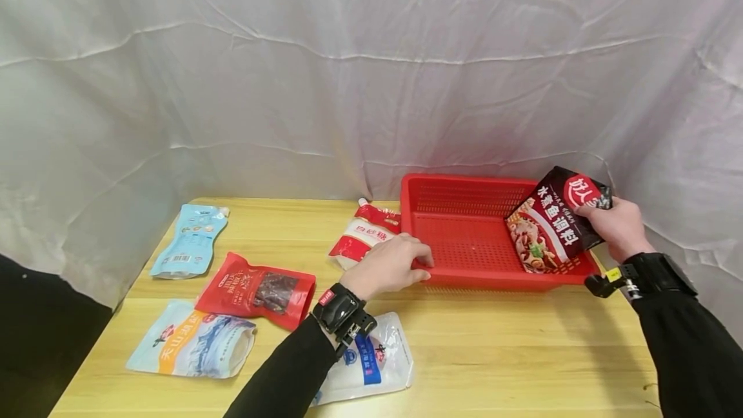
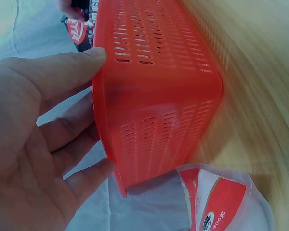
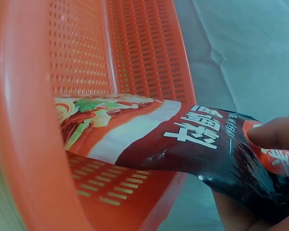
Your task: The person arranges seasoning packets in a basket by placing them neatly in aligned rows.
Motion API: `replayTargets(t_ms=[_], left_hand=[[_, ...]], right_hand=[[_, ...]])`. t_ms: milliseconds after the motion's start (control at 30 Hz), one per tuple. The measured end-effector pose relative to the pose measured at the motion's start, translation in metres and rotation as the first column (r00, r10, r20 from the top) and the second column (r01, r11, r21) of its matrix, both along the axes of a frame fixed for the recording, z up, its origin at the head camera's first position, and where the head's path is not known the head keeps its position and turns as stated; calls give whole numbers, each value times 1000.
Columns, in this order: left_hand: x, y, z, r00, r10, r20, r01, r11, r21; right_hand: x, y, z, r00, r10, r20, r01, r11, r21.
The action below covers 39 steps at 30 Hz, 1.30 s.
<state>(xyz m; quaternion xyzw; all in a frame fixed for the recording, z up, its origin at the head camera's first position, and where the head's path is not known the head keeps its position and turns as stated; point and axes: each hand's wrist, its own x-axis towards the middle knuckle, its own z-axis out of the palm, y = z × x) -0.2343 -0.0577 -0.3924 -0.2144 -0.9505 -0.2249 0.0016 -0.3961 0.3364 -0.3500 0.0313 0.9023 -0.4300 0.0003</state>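
Observation:
At the near left corner of a red plastic basket (image 1: 482, 279), my left hand (image 1: 397, 265) grips the rim. The left wrist view shows its thumb (image 2: 77, 65) on the rim and the other fingers partly behind it. My right hand (image 1: 618, 228) pinches the top corner of a black and red seasoning packet (image 1: 551, 221), thumb on the front. The packet slants down into the basket's right end. In the right wrist view, the packet's lower part (image 3: 101, 130), printed with food, lies inside the basket walls.
A red and white sugar bag (image 1: 366, 232) lies against the basket's left side. Further left are a light blue spouted pouch (image 1: 188, 240), a red pouch (image 1: 255, 289) and a blue-white pouch (image 1: 191, 344). A white pouch (image 1: 389, 357) lies partly under the left forearm. A pale curtain (image 1: 325, 95) hangs behind.

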Motion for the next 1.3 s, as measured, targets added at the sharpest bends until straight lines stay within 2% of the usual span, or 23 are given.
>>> replayTargets(t_ms=[367,833,1100,1300], left_hand=[[1,0,1,999,9,33,-10,1000,18],[2,0,1,999,18,46,-19,1000,25],[2,0,1,998,22,53,-23,999,22],[3,0,3,998,19,52,-20,999,26]], right_hand=[[2,13,0,1000,-14,13,15,999,-39],[6,20,0,999,-42,-14,42,999,1],[14,12,12,991,-41,-124,60,985,159],[23,-1,23,972,-45,-231,86,981,172]])
